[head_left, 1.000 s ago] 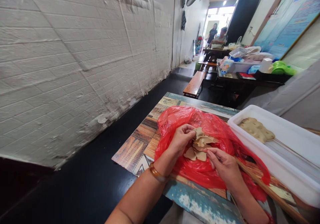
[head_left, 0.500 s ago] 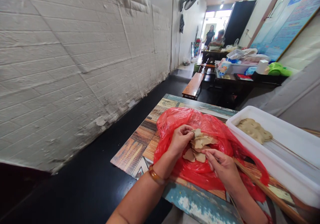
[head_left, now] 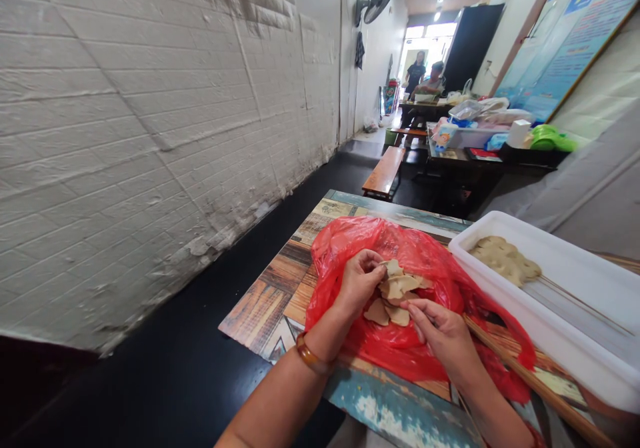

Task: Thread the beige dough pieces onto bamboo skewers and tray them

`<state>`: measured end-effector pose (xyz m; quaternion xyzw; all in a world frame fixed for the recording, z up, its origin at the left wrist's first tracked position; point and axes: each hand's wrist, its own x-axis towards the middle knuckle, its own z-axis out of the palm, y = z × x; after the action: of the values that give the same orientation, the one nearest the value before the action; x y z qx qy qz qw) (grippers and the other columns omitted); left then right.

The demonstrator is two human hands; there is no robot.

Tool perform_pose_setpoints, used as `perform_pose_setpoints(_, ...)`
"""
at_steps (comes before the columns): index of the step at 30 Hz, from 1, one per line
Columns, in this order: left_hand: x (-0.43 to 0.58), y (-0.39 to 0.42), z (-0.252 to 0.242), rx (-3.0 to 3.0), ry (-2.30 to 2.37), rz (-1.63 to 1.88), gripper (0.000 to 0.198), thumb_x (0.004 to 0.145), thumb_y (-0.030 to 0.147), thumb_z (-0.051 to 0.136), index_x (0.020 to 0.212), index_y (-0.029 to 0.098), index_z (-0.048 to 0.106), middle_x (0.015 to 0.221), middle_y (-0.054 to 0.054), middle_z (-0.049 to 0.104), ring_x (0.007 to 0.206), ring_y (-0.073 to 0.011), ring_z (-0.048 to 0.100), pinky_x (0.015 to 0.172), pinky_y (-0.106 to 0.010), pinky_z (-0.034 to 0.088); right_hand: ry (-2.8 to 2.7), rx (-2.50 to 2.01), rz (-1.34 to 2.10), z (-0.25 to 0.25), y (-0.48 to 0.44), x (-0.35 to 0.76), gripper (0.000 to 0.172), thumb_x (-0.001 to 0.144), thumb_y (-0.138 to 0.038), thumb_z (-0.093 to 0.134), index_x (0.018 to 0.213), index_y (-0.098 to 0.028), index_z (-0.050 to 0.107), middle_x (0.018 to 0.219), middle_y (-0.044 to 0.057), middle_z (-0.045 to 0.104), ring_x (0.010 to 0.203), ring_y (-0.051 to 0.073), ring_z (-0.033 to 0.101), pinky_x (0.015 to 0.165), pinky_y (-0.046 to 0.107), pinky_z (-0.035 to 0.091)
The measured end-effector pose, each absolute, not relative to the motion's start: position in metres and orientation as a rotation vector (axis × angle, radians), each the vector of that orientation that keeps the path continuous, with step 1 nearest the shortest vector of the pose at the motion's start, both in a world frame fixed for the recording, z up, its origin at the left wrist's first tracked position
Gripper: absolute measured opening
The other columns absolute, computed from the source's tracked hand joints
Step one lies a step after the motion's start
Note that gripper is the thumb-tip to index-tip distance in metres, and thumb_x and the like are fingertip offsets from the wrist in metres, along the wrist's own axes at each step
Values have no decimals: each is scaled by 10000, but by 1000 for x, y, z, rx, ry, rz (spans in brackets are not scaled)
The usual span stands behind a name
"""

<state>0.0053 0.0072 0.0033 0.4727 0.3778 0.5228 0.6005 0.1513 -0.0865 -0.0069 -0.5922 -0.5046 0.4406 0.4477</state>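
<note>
Several flat beige pieces (head_left: 399,287) lie heaped on a crumpled red plastic bag (head_left: 345,235) on the patterned table (head_left: 265,288). My left hand (head_left: 363,278), with an amber bangle on its wrist, pinches a beige piece at the heap's upper left. At the lower right of the heap, my right hand (head_left: 440,328) has thumb and fingertips pressed together on the edge of a piece or a thin stick; which one is too small to tell. Thin sticks (head_left: 493,351) lie beside my right forearm, over the bag.
A white tray (head_left: 575,341) at the right holds beige pieces (head_left: 505,259) on thin sticks. Beyond the table are a bench (head_left: 384,171) and a cluttered table (head_left: 465,158). Two people (head_left: 425,78) are far back. A brick-patterned wall (head_left: 150,135) runs along the left.
The view has shifted slightly, so the scene sits a little further left. Both hands keep nearly the same pose at the heap.
</note>
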Motion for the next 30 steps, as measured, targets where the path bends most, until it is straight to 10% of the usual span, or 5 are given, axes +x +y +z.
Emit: perform_pose_setpoints(30, 7, 1, 12, 829, 640, 1016, 344, 679, 433, 716, 786, 120, 622, 660, 4, 539, 570, -78, 469, 550, -208, 360, -1075, -1323, 1208, -7, -84, 150, 422, 774, -564, 594, 876, -159, 654, 451, -87, 399, 343, 56, 298, 338, 179, 232)
